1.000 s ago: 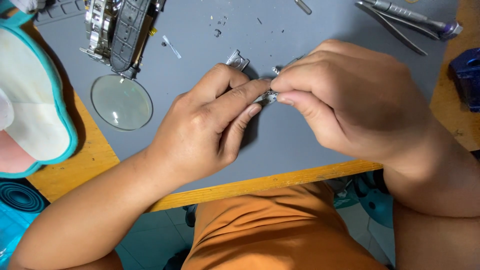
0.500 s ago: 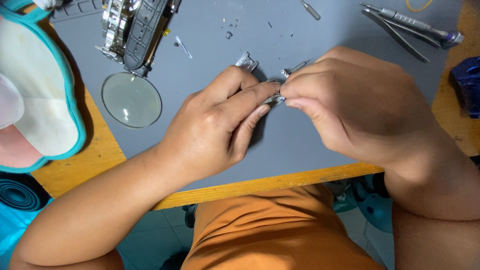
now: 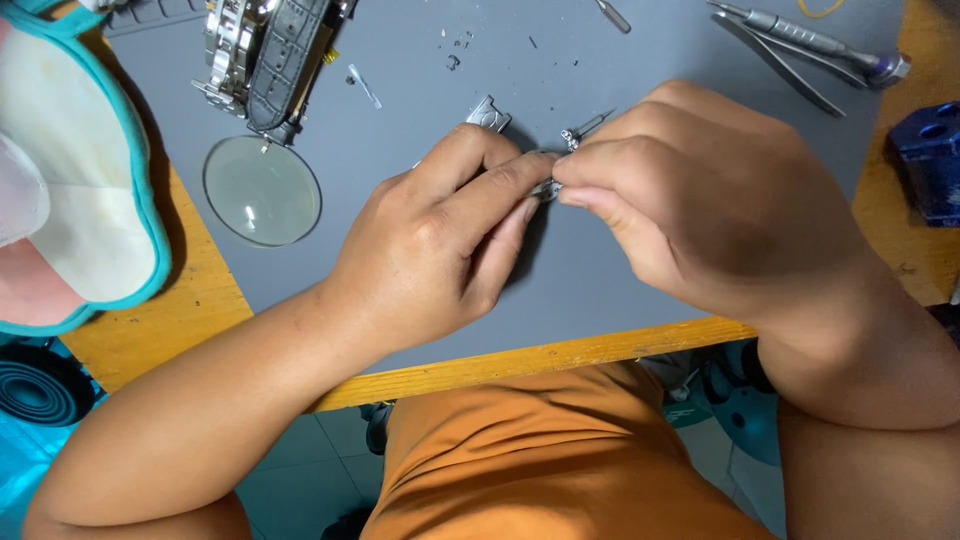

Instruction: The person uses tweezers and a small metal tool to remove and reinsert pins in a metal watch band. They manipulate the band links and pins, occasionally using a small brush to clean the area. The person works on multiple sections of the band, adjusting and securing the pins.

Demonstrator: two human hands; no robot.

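Over the middle of the grey work mat (image 3: 600,290), the left hand (image 3: 430,250) and the right hand (image 3: 700,200) meet fingertip to fingertip, both pinched narrow on a small metal watch-band piece (image 3: 546,188), of which only a sliver of bright steel shows between them. The work looks like fitting or freeing a tiny link part by feel; the next move would call for a steady grip and fine pressure, since the piece is small and slick.

A loose silver link (image 3: 489,113) lies just behind the left fingers. Toward the mat's far left corner sit a steel bracelet (image 3: 222,45) beside a dark stitched leather strap (image 3: 285,55), with a round clear lens (image 3: 262,190) nearer the left edge. Slim metal tweezers (image 3: 775,55) lie at the far right, by a blue block (image 3: 930,165) on the wooden bench (image 3: 180,320).
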